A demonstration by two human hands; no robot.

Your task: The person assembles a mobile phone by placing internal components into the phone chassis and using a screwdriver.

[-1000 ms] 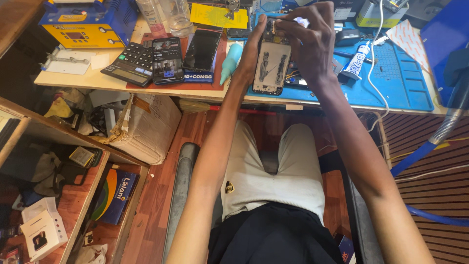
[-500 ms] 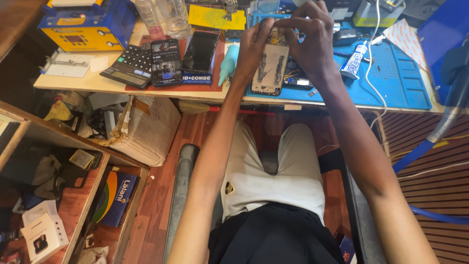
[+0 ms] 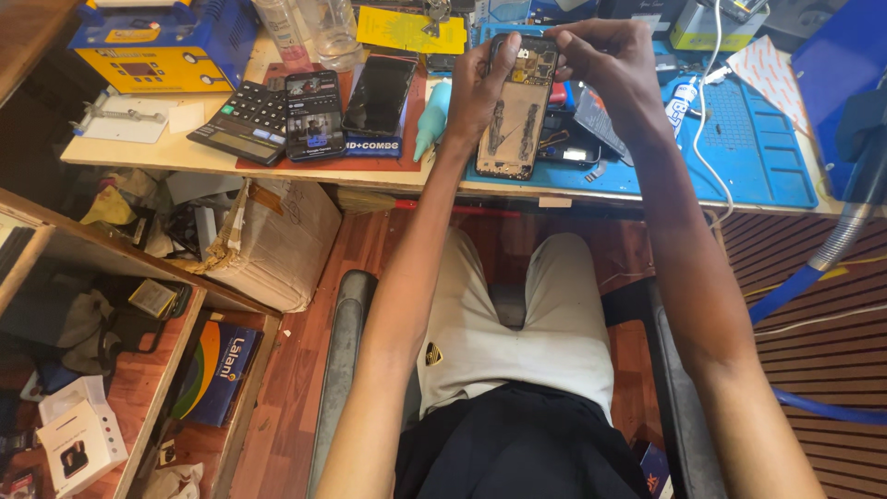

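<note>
An opened phone body [image 3: 516, 120] with its back off, gold inside and showing its inner parts, is held upright over the front edge of the blue work mat [image 3: 739, 157]. My left hand [image 3: 478, 88] grips its left side and top. My right hand [image 3: 605, 60] has its fingertips pinched at the phone's top right corner. Whether something small sits between those fingertips is too small to tell.
Two dark phones [image 3: 379, 92] and a calculator [image 3: 242, 120] lie on a red mat to the left. A teal squeeze bottle [image 3: 431, 118], a yellow-and-blue machine [image 3: 162, 46], a white glue tube [image 3: 682, 97], clear bottles and a cardboard box [image 3: 277, 240] below surround the wooden table's edge [image 3: 277, 171].
The phone body has been tilted and lifted slightly. My right hand has shifted from covering its right side to pinching at its top corner.
</note>
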